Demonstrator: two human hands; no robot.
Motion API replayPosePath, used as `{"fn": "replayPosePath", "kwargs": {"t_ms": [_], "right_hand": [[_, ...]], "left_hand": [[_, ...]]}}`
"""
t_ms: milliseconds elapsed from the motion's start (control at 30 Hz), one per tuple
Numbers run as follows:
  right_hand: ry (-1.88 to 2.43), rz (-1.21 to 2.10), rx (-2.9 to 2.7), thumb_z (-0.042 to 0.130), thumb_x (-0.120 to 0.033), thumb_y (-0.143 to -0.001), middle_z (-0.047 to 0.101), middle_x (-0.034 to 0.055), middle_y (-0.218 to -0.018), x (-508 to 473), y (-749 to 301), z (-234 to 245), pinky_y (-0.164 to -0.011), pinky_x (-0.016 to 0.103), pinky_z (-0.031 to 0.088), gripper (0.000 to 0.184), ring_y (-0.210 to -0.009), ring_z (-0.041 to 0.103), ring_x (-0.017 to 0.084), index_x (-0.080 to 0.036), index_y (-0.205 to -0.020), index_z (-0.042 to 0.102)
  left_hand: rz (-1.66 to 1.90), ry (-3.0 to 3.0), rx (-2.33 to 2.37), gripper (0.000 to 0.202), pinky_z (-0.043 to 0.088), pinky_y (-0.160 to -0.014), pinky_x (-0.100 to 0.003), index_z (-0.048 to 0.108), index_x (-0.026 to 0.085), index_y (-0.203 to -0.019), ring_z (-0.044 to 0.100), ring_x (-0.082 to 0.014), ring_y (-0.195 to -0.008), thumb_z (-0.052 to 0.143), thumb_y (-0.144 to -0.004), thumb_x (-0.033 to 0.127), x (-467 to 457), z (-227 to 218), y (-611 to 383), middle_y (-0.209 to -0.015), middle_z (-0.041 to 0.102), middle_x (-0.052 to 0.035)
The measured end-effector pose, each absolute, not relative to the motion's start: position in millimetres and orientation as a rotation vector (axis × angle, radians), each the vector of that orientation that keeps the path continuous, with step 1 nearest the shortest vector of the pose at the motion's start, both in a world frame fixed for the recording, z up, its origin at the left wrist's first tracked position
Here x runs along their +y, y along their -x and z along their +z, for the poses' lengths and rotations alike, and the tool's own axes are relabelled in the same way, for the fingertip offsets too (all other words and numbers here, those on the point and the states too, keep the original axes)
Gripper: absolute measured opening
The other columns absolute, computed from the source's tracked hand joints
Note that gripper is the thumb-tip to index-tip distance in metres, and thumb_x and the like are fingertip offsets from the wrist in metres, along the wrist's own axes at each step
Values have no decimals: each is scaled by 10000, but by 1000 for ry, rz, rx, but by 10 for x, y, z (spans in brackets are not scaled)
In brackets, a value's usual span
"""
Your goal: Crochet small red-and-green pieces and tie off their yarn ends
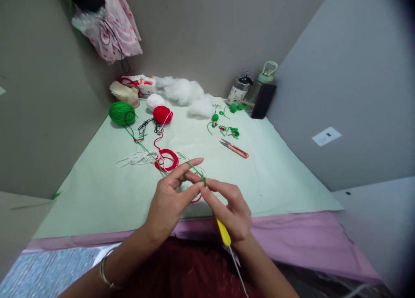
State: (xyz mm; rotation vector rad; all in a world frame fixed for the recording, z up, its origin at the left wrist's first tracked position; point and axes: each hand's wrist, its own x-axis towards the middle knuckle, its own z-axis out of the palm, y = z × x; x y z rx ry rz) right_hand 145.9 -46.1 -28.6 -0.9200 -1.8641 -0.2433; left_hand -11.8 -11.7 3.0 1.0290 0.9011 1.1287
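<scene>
My left hand (168, 200) is closed, pinching a small piece of green yarn work (202, 179) between thumb and fingers. A strand of green yarn (193, 167) runs over its raised index finger. Meeting it at the fingertips, my right hand (232, 207) grips a crochet hook (223, 232) by its yellow handle. The hook's tip is hidden at the yarn work. Just beyond my left hand lie a red yarn coil (175, 160) and a loose bundle of white yarn (139, 158). Loops of red and green strand show behind my fingers.
Green (122, 113), red (162, 115) and white (155, 102) yarn balls sit at the back left. White stuffing (184, 91) lies along the wall. Orange-handled thread snips (238, 150) rest right of centre, near small green crocheted pieces (215, 117). A phone (263, 101) leans by a bottle (267, 76).
</scene>
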Motion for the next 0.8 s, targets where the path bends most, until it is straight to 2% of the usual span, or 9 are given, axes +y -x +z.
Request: {"fn": "replayPosePath", "kwargs": {"t_ms": [100,200,333,467,533,700,800], "right_hand": [[948,-236,-1834,707,-24,-836,726,72,-1128,-459,-1458,-303,-777,336,635,579,-996,719,223,-322,-1330,651],[931,-15,-1732,655,-66,-890,731,55,-1109,-448,-1451,-231,-741,354,625,440,-945,715,213,-340,-1230,705],[918,427,-1411,562,-112,-959,734,51,-939,-431,-1439,-80,-667,347,574,266,-767,675,175,-267,-1073,745],[888,621,-1219,562,-160,-973,702,36,-868,-437,-1443,-13,-582,302,506,212,-645,598,132,-254,-994,751],[870,688,-1207,567,-178,-974,699,36,-872,-427,-1446,-17,-593,300,516,196,-655,602,133,-250,-978,750],[887,737,-1298,604,-194,-958,731,49,-938,-368,-1438,-47,-767,350,568,170,-894,675,191,-249,-961,765],[890,712,-1324,607,-176,-956,729,45,-926,-367,-1433,-60,-772,346,567,184,-884,676,184,-253,-988,771]], "left_hand": [[992,-802,727,485,462,-760,-219,714,271,-1250,560,-98,-756,812,-775,248,-117,33,108,-799,603,22],[873,-611,630,516,449,-716,-204,712,240,-1256,536,-83,-720,829,-754,259,-89,44,122,-801,593,8],[983,-665,723,492,403,-635,-169,744,236,-1195,491,-63,-670,857,-717,219,-49,59,171,-759,570,22],[1089,-829,789,430,433,-680,-190,772,241,-1138,536,-93,-743,855,-716,221,-52,57,191,-819,606,4],[1085,-891,778,446,450,-719,-208,753,259,-1185,555,-109,-781,833,-747,235,-69,45,177,-845,615,-1],[978,-921,747,483,467,-774,-240,693,274,-1286,586,-136,-847,778,-810,275,-116,24,118,-916,649,-22],[969,-898,741,512,456,-722,-228,677,278,-1304,586,-134,-835,787,-804,286,-125,51,104,-927,658,-25]]}}
